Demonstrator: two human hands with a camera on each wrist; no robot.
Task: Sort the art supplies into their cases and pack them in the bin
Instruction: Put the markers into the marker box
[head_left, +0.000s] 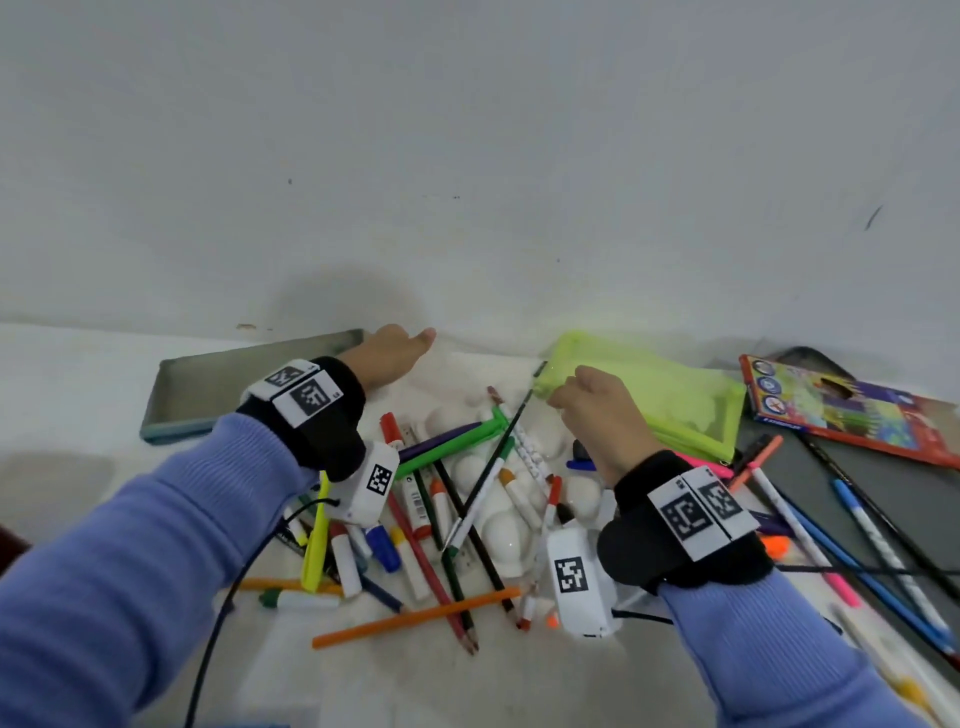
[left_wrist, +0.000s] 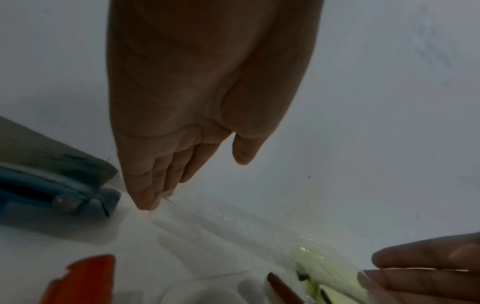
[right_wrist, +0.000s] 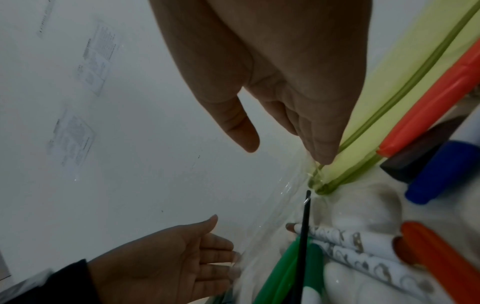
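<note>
Head view, centre: left hand (head_left: 393, 358) released, fingers extended, fingertips on the clear wrapping beside the blue-grey pencil case (head_left: 249, 384) at centre left. Right hand (head_left: 597, 410) with fingers extended, fingertips touching the corner of the lime-green zip pouch (head_left: 670, 400) at centre right; whether it pinches the corner cannot be told. Markers and pencils (head_left: 441, 519) lie heaped over a white paint palette (head_left: 498, 530) on the white surface (head_left: 78, 389). A coloured-pencil box (head_left: 841, 410) lies at right.
</note>
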